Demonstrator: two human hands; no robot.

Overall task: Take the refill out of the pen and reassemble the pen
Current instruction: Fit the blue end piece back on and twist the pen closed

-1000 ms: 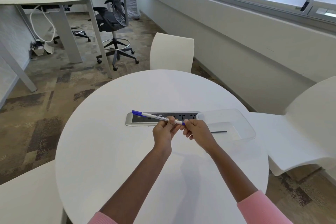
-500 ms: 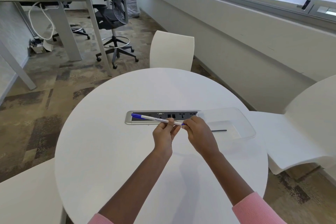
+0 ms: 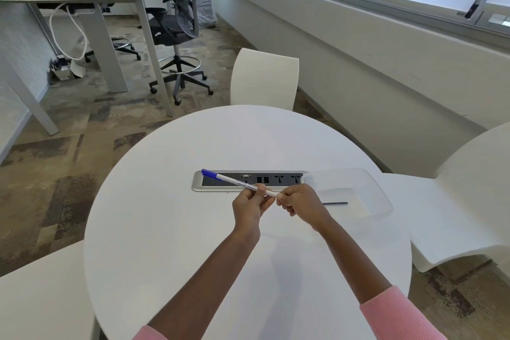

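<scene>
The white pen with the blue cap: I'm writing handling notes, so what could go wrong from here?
The white pen with the blue cap is held above the round white table, not over the clear plastic tray. A small part freed by the right hand at the pen's end might roll off. The left hand grips near that end, so the long capped side could swing.

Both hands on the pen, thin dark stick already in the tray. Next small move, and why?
Probably twist the tip end with the right hand while the left hand steadies the barrel. The pen is pinched between both hands above the table, and a thin dark stick, likely the refill, lies in the clear tray.
</scene>
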